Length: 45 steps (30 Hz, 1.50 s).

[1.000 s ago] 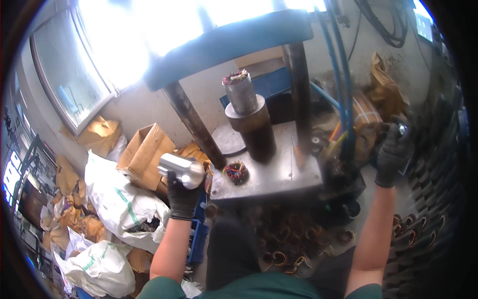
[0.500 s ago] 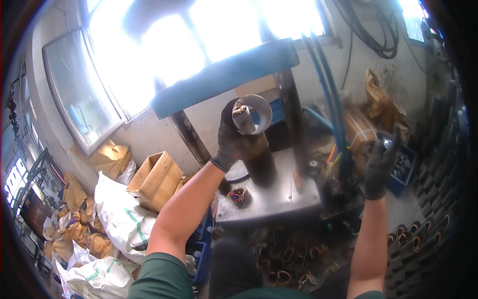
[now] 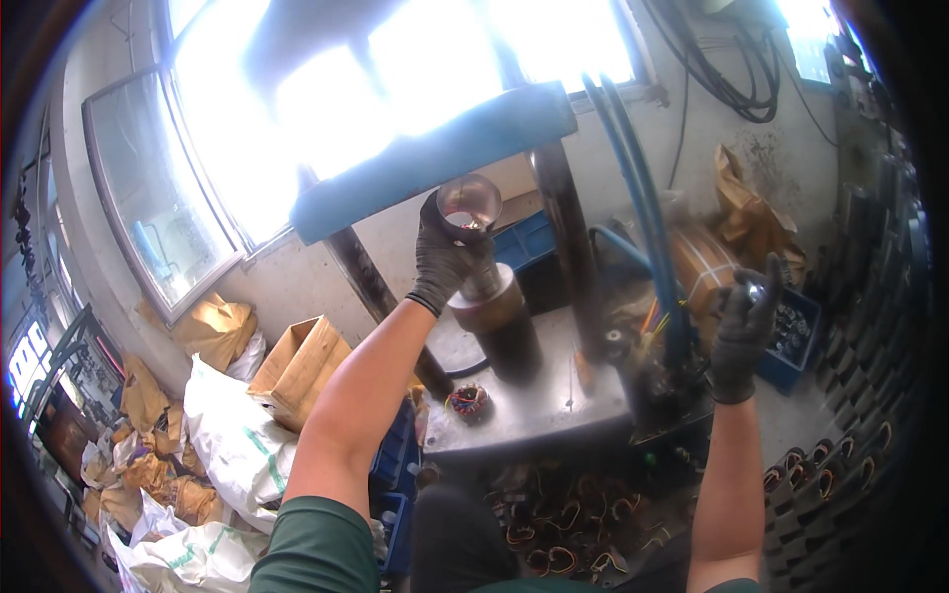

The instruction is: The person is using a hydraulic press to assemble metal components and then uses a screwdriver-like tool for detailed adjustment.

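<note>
My left hand [image 3: 443, 259], in a dark glove, grips a hollow metal cylinder [image 3: 482, 195] high over the press plate. Its open end faces me, and reddish and bright bits show inside it. Just below the hand, a dark thick post [image 3: 502, 341] stands upright with a lighter metal collar and a narrower core on top. My right hand [image 3: 743, 336], also gloved, is raised at the right with fingers bent around a shiny round knob [image 3: 756, 293]; one finger points up. A wound copper coil with coloured wires [image 3: 469, 399] lies on the metal plate [image 3: 524, 420].
A blue press beam [image 3: 435, 163] spans above, carried on dark columns [image 3: 563, 217]. Blue hoses [image 3: 647, 217] hang right of it. Several wired coils [image 3: 563, 549] lie below. Left are a wooden box [image 3: 301, 371] and white sacks [image 3: 232, 425]; a blue bin [image 3: 791, 341] stands right.
My left hand has shifted the cylinder left and tilted it, so the collar and core on the post now show. My right hand stays at the knob. The view has shifted slightly.
</note>
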Each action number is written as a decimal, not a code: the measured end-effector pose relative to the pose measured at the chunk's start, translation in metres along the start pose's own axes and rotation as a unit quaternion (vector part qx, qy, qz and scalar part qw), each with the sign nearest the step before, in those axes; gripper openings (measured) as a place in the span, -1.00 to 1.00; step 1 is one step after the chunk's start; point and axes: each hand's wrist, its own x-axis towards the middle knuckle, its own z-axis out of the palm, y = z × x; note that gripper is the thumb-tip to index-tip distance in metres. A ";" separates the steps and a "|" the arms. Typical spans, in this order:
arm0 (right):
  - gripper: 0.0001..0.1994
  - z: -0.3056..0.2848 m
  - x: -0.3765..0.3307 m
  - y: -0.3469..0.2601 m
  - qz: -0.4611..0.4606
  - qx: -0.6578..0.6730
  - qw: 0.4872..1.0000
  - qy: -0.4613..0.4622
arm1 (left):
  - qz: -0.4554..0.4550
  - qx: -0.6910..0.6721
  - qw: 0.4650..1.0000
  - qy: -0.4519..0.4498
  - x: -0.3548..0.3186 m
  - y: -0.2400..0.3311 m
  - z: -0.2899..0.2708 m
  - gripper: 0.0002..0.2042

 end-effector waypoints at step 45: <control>-0.70 -0.142 -0.018 -0.144 -0.095 -0.418 0.632 -0.646 | -0.188 -0.099 0.965 0.151 0.007 -0.075 0.012 -0.01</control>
